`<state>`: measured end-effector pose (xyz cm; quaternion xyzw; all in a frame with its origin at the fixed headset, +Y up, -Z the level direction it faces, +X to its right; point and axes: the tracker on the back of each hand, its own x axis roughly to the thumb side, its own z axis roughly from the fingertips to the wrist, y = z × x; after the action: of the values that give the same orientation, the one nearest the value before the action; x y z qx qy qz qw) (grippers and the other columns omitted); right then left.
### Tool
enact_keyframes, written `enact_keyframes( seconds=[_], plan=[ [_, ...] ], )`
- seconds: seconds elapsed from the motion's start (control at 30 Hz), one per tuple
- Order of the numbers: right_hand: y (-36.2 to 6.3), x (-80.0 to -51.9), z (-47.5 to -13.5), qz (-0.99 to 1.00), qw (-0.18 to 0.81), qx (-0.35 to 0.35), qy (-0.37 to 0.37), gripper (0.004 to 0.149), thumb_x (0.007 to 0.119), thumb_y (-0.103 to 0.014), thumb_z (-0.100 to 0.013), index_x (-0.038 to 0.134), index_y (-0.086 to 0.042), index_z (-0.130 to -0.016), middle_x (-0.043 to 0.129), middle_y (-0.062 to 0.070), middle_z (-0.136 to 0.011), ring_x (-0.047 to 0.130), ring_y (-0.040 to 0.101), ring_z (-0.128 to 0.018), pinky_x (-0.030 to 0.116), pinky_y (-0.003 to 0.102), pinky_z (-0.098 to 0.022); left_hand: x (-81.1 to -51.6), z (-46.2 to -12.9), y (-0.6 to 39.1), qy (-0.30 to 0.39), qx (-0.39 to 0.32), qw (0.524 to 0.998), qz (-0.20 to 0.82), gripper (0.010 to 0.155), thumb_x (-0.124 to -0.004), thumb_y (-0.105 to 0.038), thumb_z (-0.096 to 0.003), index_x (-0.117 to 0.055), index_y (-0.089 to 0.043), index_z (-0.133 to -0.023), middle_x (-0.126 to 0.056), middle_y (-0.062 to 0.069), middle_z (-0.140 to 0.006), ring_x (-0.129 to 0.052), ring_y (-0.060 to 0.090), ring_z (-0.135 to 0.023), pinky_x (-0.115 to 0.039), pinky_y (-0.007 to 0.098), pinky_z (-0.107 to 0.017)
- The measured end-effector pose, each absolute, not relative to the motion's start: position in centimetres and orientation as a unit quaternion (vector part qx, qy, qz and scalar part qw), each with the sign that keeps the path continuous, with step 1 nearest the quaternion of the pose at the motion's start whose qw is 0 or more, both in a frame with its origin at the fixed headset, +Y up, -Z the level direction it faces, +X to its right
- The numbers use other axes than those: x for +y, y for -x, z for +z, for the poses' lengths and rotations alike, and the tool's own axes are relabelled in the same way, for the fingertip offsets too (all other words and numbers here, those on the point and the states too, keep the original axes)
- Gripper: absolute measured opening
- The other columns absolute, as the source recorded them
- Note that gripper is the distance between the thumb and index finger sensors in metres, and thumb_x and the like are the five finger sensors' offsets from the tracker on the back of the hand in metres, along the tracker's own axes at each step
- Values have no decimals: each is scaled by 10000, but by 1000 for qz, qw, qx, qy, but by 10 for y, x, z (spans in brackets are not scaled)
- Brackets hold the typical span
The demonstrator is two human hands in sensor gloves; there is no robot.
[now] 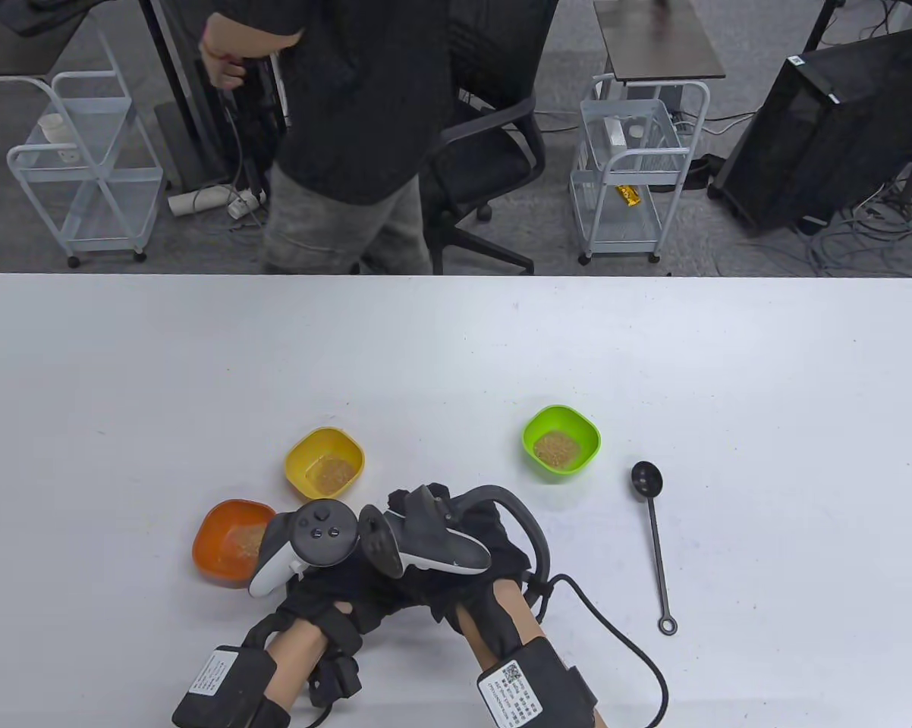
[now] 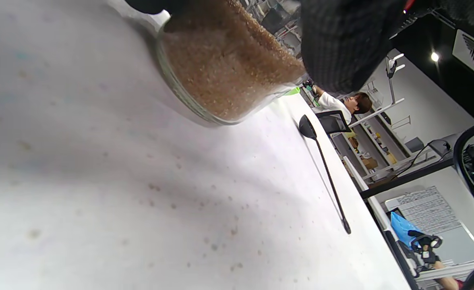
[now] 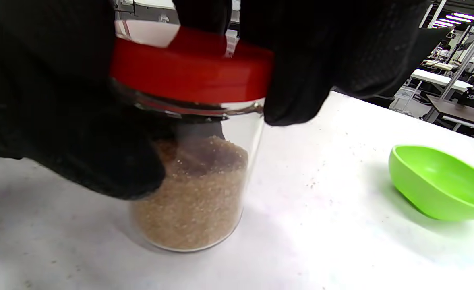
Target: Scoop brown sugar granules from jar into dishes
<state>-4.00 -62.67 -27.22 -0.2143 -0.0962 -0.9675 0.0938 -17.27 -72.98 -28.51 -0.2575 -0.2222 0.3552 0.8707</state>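
A: Where was your jar [image 3: 196,189]?

B: On the counter [image 1: 456,356], between both your hands. Your left hand [image 1: 327,591] gripped its glass body; your right hand [image 1: 456,546] held a grip around the red lid [image 3: 192,76].

A: Any readable writing?

B: None; the wrist labels were too small. 3 dishes, orange [image 1: 232,542], yellow [image 1: 325,462] and green [image 1: 561,440], held sugar; the spoon [image 1: 655,540] lay apart.

No legible text anywhere.
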Motion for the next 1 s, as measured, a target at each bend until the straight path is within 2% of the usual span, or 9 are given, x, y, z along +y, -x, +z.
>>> enact_keyframes(
  seconds=[0.1, 0.23, 0.4, 0.5, 0.57, 0.67, 0.77, 0.9, 1.0],
  plan=[
    [30, -626, -267, -969, 56, -101, 220, 884, 698, -682, -457, 415, -205, -1146, 567, 166, -1200, 840, 451, -916, 690, 648, -706, -720, -279, 179, 231, -236, 899, 288, 1169, -883, -595, -518, -89, -31, -1164, -235, 222, -1263, -367, 477, -1207, -461, 576, -846],
    [12, -622, -259, -974, 7, -75, 215, 861, 673, -665, -473, 400, -204, -1148, 488, 167, -1228, 679, 521, -1015, 607, 688, -730, -700, -270, 190, 190, -236, 936, 181, 1113, -873, -564, -536, -135, -21, -1169, -256, 248, -1254, -371, 509, -1187, -454, 609, -820],
    [-24, -621, -241, -985, -14, -15, 170, 833, 675, -621, -487, 393, -195, -1144, 406, 126, -1245, 460, 526, -1088, 491, 708, -751, -671, -254, 205, 127, -225, 963, 76, 1004, -794, -530, -594, -148, -24, -1173, -258, 253, -1254, -370, 519, -1182, -452, 625, -812],
    [-42, -625, -230, -988, -29, 6, 150, 834, 674, -615, -491, 381, -190, -1147, 363, 132, -1250, 388, 532, -1096, 450, 715, -753, -659, -244, 215, 123, -207, 970, 39, 965, -710, -558, -615, -131, -35, -1184, -190, 261, -1260, -307, 530, -1184, -406, 657, -812],
    [-53, -629, -222, -990, -42, 16, 135, 833, 676, -608, -494, 378, -188, -1148, 338, 138, -1253, 346, 538, -1096, 425, 722, -752, -653, -237, 224, 91, -197, 976, 9, 931, -652, -599, -608, -172, -63, -1198, -172, 246, -1270, -256, 527, -1195, -391, 671, -814],
    [-63, -638, -212, -993, -28, 28, 115, 827, 679, -602, -497, 373, -199, -1150, 286, 133, -1255, 258, 541, -1092, 372, 729, -751, -649, -225, 234, 89, -177, 979, -49, 940, -580, -663, -589, -152, -104, -1212, -128, 228, -1280, -210, 525, -1199, -378, 690, -817],
    [-69, -648, -205, -993, -34, 31, 105, 832, 669, -610, -500, 344, -211, -1154, 251, 127, -1257, 216, 537, -1091, 351, 729, -753, -654, -219, 242, 72, -170, 982, -47, 939, -539, -686, -581, -139, -122, -1217, -108, 212, -1286, -187, 512, -1206, -361, 699, -818],
    [-76, -659, -204, -993, -59, 36, 98, 827, 672, -606, -498, 355, -208, -1150, 268, 127, -1254, 239, 536, -1089, 363, 726, -751, -668, -217, 248, 73, -173, 982, -17, 941, -532, -693, -574, -139, -129, -1217, -112, 204, -1289, -180, 498, -1209, -348, 703, -816],
    [-80, -664, -205, -992, -71, 40, 96, 822, 673, -602, -499, 362, -204, -1147, 290, 133, -1252, 270, 530, -1091, 377, 723, -751, -674, -218, 245, 83, -168, 982, -40, 944, -528, -692, -574, -122, -128, -1213, -90, 199, -1286, -158, 492, -1210, -329, 709, -816]
  ],
)
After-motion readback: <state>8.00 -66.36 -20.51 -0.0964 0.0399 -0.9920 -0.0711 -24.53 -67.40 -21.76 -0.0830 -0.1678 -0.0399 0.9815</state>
